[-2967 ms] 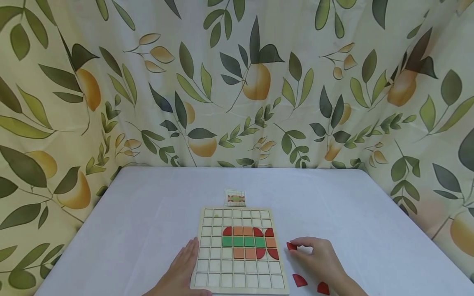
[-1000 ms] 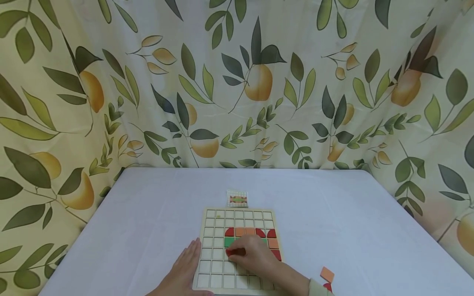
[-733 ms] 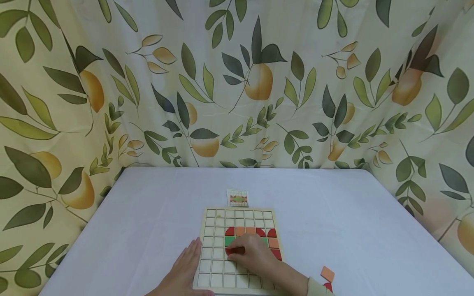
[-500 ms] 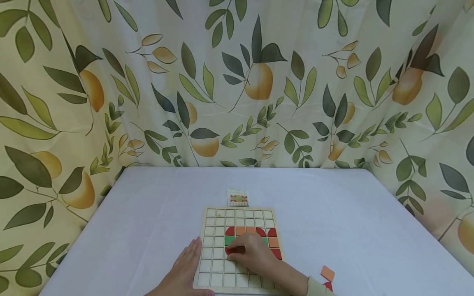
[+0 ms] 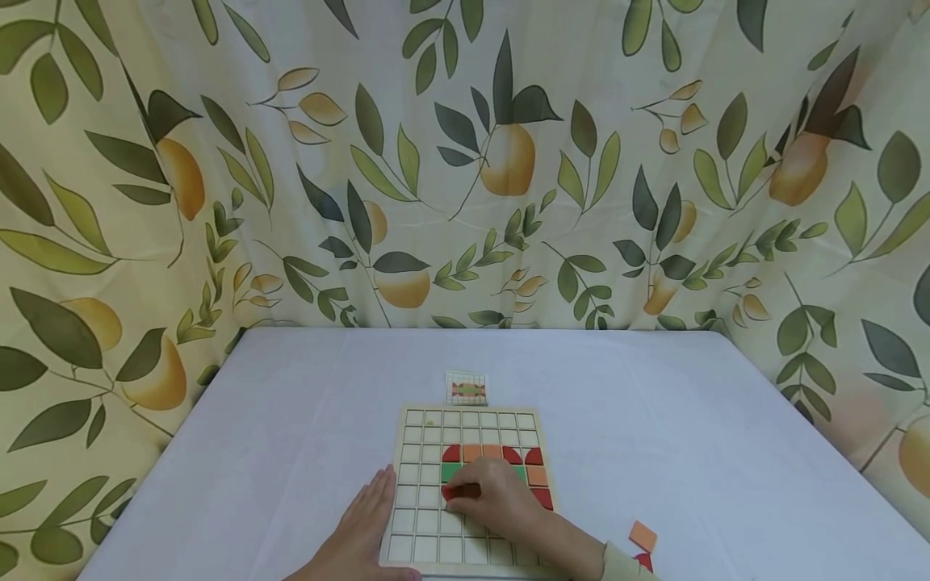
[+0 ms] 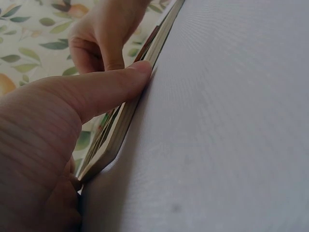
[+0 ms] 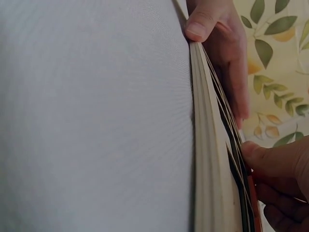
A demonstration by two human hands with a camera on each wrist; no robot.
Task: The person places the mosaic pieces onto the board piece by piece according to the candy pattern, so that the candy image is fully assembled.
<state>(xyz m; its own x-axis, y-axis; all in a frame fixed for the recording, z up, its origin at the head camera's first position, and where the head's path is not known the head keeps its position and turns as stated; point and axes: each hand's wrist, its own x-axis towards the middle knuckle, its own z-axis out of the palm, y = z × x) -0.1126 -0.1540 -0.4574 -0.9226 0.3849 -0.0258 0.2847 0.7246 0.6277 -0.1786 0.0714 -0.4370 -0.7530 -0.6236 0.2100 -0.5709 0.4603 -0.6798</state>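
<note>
A pale wooden grid board [image 5: 416, 524] lies on the table, with red quarter-circle, orange and green square tiles in its cells. My right hand [image 5: 501, 500] reaches over it and pinches a red quarter-circle tile [image 5: 447, 491] at the cell below the leftmost green tile [image 5: 450, 473]. The hand and forearm hide part of the tile pattern. My left hand [image 5: 359, 524] lies along the board's left edge with straight fingers; in the left wrist view its thumb [image 6: 111, 87] rests along the board's front edge [image 6: 123, 123].
A small pattern card [image 5: 466, 389] lies just behind the board. Right of the right sleeve [image 5: 617, 563] are a loose orange tile [image 5: 643, 536] and a red tile [image 5: 644, 560], partly hidden. A leaf-and-fruit curtain [image 5: 465, 242] hangs behind the white-covered table [image 5: 312, 420].
Since three seconds ago, my right hand has carried the red tile leftward from beside the board onto the grid. During the last second it has stayed almost still. The left hand keeps its place.
</note>
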